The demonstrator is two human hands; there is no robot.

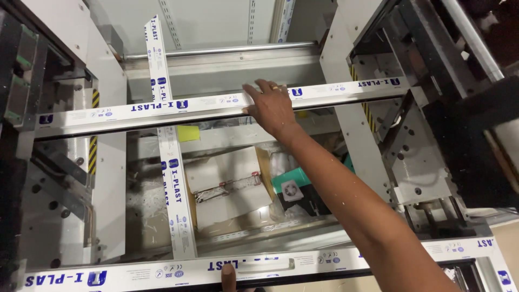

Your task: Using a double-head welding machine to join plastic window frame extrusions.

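Overhead, right hand flat on blue-printed white far profile, left fingertip touching near profile

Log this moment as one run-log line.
right hand: flat on far white plastic frame bar | left hand: fingertip on near white frame bar | white cross bar between | machine bed below

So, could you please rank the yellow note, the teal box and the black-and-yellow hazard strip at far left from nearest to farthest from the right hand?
From the right hand on the far frame bar:
1. Yellow note, lower left.
2. Teal box, below; nearly as close.
3. Hazard strip, far left.
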